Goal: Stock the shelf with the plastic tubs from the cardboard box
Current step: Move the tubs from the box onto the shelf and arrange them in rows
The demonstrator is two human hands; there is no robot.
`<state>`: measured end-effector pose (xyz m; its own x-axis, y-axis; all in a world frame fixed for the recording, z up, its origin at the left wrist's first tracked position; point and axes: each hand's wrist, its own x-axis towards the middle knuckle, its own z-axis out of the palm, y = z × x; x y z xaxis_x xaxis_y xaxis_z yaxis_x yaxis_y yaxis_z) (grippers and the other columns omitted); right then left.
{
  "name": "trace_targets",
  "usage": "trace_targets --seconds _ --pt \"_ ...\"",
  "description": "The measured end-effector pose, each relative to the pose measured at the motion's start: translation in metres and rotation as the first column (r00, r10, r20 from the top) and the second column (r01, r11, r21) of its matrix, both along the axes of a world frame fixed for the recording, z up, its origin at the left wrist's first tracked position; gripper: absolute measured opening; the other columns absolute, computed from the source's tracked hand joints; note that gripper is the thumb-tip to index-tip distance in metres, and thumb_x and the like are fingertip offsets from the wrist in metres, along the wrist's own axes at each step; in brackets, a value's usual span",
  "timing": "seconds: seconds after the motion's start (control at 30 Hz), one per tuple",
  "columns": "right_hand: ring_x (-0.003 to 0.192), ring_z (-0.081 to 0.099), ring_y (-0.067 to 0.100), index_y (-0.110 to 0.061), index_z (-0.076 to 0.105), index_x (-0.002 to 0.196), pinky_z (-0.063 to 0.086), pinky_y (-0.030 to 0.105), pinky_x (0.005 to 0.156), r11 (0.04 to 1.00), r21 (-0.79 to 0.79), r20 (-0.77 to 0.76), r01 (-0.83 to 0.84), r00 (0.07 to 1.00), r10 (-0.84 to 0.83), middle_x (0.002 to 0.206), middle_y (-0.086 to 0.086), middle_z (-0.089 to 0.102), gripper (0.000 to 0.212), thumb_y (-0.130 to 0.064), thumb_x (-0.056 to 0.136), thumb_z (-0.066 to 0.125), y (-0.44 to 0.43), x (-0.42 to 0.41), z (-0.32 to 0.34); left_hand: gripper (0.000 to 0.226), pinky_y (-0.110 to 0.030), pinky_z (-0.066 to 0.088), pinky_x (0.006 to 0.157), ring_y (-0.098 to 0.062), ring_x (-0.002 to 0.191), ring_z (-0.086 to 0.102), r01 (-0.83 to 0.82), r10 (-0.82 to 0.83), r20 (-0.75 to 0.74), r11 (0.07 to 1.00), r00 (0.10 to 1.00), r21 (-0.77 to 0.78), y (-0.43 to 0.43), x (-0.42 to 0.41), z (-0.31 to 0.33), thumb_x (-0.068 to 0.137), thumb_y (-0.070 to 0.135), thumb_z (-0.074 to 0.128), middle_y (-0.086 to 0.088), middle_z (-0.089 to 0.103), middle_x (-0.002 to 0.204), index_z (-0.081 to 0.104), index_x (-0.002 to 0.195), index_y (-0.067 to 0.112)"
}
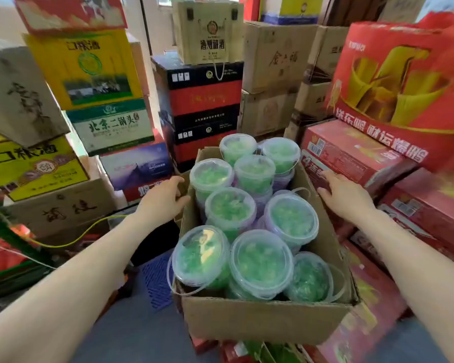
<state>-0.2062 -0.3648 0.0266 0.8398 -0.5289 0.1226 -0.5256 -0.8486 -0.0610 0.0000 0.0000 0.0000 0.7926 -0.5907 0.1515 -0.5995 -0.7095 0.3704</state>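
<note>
An open cardboard box (262, 320) sits in front of me, packed with several clear plastic tubs (260, 260) of green contents, lids on and thin handles folded down. My left hand (165, 197) rests against the box's left wall near the far corner, fingers curled on the edge. My right hand (344, 195) lies flat along the box's right side, fingers spread, between the box and a red carton. No tub is held by either hand. No shelf is in view.
Stacked cartons wall the space: yellow and white boxes (84, 72) at the left, a black and red stack (202, 106) straight ahead, red gift boxes (404, 100) at the right. A blue plastic crate (155, 281) and a green cord (71, 239) lie on the floor left of the box.
</note>
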Motion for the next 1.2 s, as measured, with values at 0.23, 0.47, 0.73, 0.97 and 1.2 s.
trace_targets --seconds 0.23,0.47,0.73,0.97,1.2 --pt "0.099 0.063 0.037 -0.026 0.036 0.138 0.051 0.045 0.083 0.975 0.203 -0.134 0.096 0.989 -0.069 0.113 0.016 0.066 0.049 -0.043 0.094 0.045 -0.030 0.035 -0.035 0.049 -0.035 0.042 0.069 -0.034 0.099 0.061 -0.040 0.057 -0.208 0.995 0.977 0.086 -0.034 0.027 -0.035 0.086 0.039 0.061 -0.011 0.065 0.108 0.043 0.124 0.013" --pt "0.088 0.063 0.037 -0.027 0.052 0.099 0.051 0.042 0.074 0.927 0.354 -0.168 0.123 0.984 -0.067 0.093 0.009 0.068 0.017 -0.027 0.082 0.053 -0.040 0.050 -0.048 0.051 -0.041 0.050 0.075 -0.038 0.092 0.062 -0.059 0.084 -0.221 0.992 0.972 0.114 -0.040 0.041 -0.046 0.085 0.025 0.056 -0.016 0.066 0.109 0.040 0.132 0.016" --pt "0.084 0.061 0.036 -0.031 0.046 0.087 0.044 0.037 0.069 0.944 0.329 -0.075 0.040 0.997 -0.016 0.082 0.008 0.065 0.017 -0.018 0.083 0.054 -0.014 0.062 -0.029 0.053 -0.044 0.050 0.077 -0.039 0.091 0.062 -0.117 0.110 -0.198 0.993 0.974 -0.023 -0.011 0.040 -0.051 0.084 0.023 0.058 -0.015 0.068 0.096 0.040 0.133 0.016" --pt "0.090 0.061 0.041 -0.013 0.060 0.104 0.048 0.041 0.077 0.969 0.241 -0.032 -0.056 0.997 0.065 0.097 0.019 0.068 0.023 -0.015 0.082 0.056 0.066 0.097 -0.011 0.049 -0.044 0.050 0.079 -0.038 0.095 0.062 -0.201 0.188 -0.138 0.975 0.972 -0.090 0.079 0.044 -0.042 0.087 0.025 0.056 -0.015 0.068 0.106 0.043 0.134 0.018" --pt "0.094 0.060 0.042 -0.013 0.059 0.112 0.047 0.042 0.076 0.952 0.230 0.024 -0.200 0.980 0.200 0.102 0.020 0.068 0.028 -0.014 0.085 0.054 0.232 0.145 -0.026 0.029 -0.040 0.047 0.064 -0.033 0.075 0.060 -0.399 0.366 -0.199 0.903 0.909 -0.160 0.262 0.022 -0.046 0.087 0.022 0.057 -0.008 0.063 0.078 0.045 0.111 0.011"
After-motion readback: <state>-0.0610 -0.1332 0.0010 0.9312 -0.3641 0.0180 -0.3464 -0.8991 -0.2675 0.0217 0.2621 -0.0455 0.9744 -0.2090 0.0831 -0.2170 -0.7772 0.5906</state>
